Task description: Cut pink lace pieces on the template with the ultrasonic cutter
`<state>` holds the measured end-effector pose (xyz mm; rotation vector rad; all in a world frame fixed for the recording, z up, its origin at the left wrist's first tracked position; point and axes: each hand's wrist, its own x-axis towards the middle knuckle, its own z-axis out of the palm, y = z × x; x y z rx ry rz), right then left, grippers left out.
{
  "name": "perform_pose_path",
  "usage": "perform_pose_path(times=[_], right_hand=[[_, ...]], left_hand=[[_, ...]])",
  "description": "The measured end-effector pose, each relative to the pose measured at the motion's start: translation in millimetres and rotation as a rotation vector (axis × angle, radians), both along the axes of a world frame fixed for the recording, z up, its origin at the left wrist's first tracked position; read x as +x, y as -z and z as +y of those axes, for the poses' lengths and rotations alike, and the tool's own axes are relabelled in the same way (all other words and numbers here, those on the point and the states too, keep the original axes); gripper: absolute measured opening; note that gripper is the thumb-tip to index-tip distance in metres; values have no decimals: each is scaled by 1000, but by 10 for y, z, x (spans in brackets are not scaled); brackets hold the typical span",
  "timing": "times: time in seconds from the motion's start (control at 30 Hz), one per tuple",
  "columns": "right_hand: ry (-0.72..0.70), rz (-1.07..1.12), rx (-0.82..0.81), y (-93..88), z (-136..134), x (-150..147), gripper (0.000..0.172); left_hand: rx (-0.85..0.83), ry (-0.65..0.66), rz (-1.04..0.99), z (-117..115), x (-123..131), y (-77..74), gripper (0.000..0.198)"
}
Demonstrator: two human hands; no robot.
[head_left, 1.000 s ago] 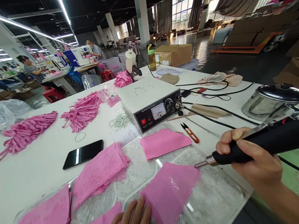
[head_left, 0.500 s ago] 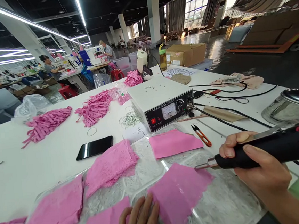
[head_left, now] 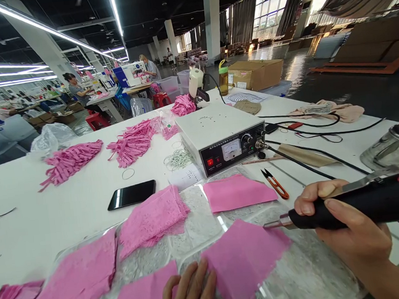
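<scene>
My right hand (head_left: 349,222) is wrapped round a black handheld tool (head_left: 368,200) with a metal tip. That tip meets the upper right part of a pink fabric piece (head_left: 247,261) lying on a clear plastic sheet. At the bottom centre my left hand (head_left: 193,292) lies flat, fingers apart, its fingertips at the left edge of this piece. Under its left side is another pink piece (head_left: 142,296). A folded pink piece (head_left: 238,191) and a pink fabric stack (head_left: 153,221) lie farther back, with another stack (head_left: 71,281) to the left.
A white control box (head_left: 222,138) with cables stands mid-table. Orange snips (head_left: 275,184) lie right of it, a phone (head_left: 132,195) to its left. Pink strip bundles (head_left: 71,163) lie at the back left. A glass jar (head_left: 395,151) stands at right. A person (head_left: 76,90) sits far behind.
The whole view has shifted slightly, so the table and its items appear a little farther right. Both hands keep about the same places on the fabric and tool.
</scene>
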<state>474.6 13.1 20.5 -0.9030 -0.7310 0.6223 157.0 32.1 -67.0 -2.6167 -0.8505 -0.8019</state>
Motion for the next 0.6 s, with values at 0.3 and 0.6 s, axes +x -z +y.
perform_pose_path(times=[0.3,0.6], right_hand=[[-96,-28,60,13,108,-112,11],[-165,-88,43,89,116,-76,7]], left_hand=[[-22,3,-5,-20,46,-82,24],[-41,1,-30,-35,50,-71,26]])
